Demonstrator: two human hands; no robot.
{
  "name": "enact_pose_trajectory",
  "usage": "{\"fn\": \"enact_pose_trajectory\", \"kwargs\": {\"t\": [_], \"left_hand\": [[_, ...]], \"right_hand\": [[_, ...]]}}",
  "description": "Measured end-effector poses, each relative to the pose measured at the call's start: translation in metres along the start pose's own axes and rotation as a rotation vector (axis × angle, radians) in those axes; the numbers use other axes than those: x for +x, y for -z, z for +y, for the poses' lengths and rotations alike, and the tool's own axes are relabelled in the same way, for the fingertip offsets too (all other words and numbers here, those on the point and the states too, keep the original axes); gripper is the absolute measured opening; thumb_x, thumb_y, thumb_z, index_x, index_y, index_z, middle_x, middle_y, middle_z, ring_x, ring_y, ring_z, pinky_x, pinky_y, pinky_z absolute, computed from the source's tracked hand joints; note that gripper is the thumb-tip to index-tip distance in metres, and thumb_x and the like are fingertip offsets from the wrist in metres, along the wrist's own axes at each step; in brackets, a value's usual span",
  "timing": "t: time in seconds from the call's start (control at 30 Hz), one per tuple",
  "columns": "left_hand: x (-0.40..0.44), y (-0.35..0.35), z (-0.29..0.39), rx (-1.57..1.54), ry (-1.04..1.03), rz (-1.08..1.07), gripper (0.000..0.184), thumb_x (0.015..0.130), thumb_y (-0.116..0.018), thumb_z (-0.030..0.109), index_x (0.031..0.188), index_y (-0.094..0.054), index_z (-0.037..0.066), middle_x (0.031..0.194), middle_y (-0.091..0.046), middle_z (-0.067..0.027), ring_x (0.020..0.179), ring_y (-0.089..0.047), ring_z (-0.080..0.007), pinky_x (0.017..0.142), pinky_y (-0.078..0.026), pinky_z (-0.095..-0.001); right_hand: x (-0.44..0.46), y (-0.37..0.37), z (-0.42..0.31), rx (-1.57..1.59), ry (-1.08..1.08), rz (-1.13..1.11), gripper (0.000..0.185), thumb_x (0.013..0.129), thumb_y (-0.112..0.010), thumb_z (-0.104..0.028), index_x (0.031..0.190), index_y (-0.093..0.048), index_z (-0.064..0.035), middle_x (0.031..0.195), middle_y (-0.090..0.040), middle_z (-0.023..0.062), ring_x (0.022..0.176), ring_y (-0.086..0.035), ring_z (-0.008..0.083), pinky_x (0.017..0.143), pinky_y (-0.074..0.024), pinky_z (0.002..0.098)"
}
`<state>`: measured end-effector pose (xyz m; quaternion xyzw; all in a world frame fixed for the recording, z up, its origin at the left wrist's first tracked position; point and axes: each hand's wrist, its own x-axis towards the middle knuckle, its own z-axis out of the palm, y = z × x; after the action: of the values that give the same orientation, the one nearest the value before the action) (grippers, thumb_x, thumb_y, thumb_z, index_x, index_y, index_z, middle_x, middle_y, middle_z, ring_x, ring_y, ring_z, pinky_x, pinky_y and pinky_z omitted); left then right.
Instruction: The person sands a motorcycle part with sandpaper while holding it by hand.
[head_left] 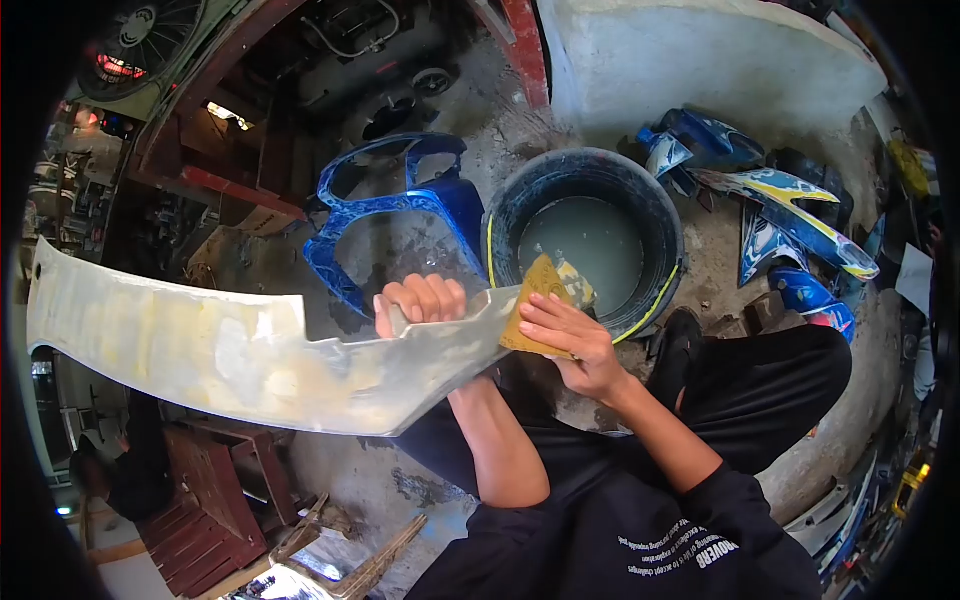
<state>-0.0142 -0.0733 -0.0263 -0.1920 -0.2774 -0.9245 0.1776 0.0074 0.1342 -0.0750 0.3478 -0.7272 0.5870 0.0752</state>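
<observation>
A long, curved plastic body panel [230, 360], sanded to patchy white and pale yellow, spans from the far left to the middle. From behind, my left hand [425, 300] grips its upper edge with the fingers curled over. A folded yellow-brown sheet of sandpaper [543, 275] lies against the panel's right end. My right hand [575, 340] holds that sheet, pressing it on with the fingers laid over it. Part of the panel's tip is hidden under the sheet and hand, above the near side of a black bucket [665, 205].
Cloudy water [585, 245] partly fills the bucket. A blue plastic frame [450, 200] lies on the concrete floor to its left. Several blue, white and yellow fairing pieces [790, 210] are on the right. A dark red wooden seat [215, 500] stands at lower left.
</observation>
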Motion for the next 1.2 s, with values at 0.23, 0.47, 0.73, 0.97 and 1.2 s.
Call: {"fn": "enact_pose_trajectory", "kwargs": {"t": [0.23, 0.47, 0.73, 0.97, 1.2], "left_hand": [[-0.005, -0.018, 0.002, -0.007, 0.002, 0.018, 0.055, 0.109, -0.028, 0.037, 0.063, -0.04, 0.01, 0.06, -0.038, -0.0027, 0.053, -0.033, -0.0139, 0.051, -0.031, -0.0299], [-0.011, -0.028, 0.001, -0.044, -0.013, 0.09, 0.054, 0.109, -0.028, 0.035, 0.062, -0.038, 0.01, 0.06, -0.038, -0.0026, 0.053, -0.033, -0.0136, 0.05, -0.031, -0.0292], [-0.013, -0.018, -0.011, 0.041, 0.023, 0.069, 0.052, 0.108, -0.026, 0.032, 0.063, -0.038, 0.011, 0.061, -0.038, -0.0017, 0.054, -0.033, -0.0145, 0.051, -0.031, -0.0301], [-0.024, -0.021, -0.015, -0.017, -0.078, 0.166, 0.052, 0.108, -0.03, 0.034, 0.063, -0.039, 0.011, 0.06, -0.038, -0.002, 0.053, -0.033, -0.0126, 0.051, -0.031, -0.0293], [-0.025, -0.019, -0.007, 0.079, -0.05, 0.02, 0.053, 0.108, -0.028, 0.036, 0.063, -0.04, 0.011, 0.06, -0.039, -0.0031, 0.053, -0.034, -0.0142, 0.051, -0.03, -0.0291]], "right_hand": [[0.01, 0.0, -0.017, 0.009, 0.05, -0.004, 0.064, 0.07, -0.053, 0.012, 0.127, -0.068, -0.011, 0.135, -0.063, 0.0088, 0.133, -0.053, 0.0287, 0.114, -0.0374, 0.0454], [-0.012, 0.0, 0.002, -0.024, 0.078, 0.003, 0.068, 0.066, -0.051, 0.014, 0.127, -0.067, -0.0096, 0.135, -0.062, 0.0104, 0.134, -0.052, 0.0278, 0.116, -0.0374, 0.0461], [0.027, -0.009, -0.035, -0.016, 0.15, -0.012, 0.058, 0.072, -0.057, 0.009, 0.127, -0.067, -0.0058, 0.137, -0.061, 0.0137, 0.133, -0.052, 0.0328, 0.114, -0.0391, 0.0455], [-0.038, -0.008, 0.032, -0.055, -0.007, 0.082, 0.059, 0.071, -0.058, 0.011, 0.127, -0.066, -0.0047, 0.135, -0.061, 0.0151, 0.133, -0.052, 0.0316, 0.114, -0.0395, 0.0432], [0.0, -0.018, -0.021, 0.019, 0.195, 0.032, 0.05, 0.078, -0.062, 0.002, 0.127, -0.066, -0.0044, 0.131, -0.064, 0.0158, 0.131, -0.054, 0.0334, 0.114, -0.0385, 0.045]]}}
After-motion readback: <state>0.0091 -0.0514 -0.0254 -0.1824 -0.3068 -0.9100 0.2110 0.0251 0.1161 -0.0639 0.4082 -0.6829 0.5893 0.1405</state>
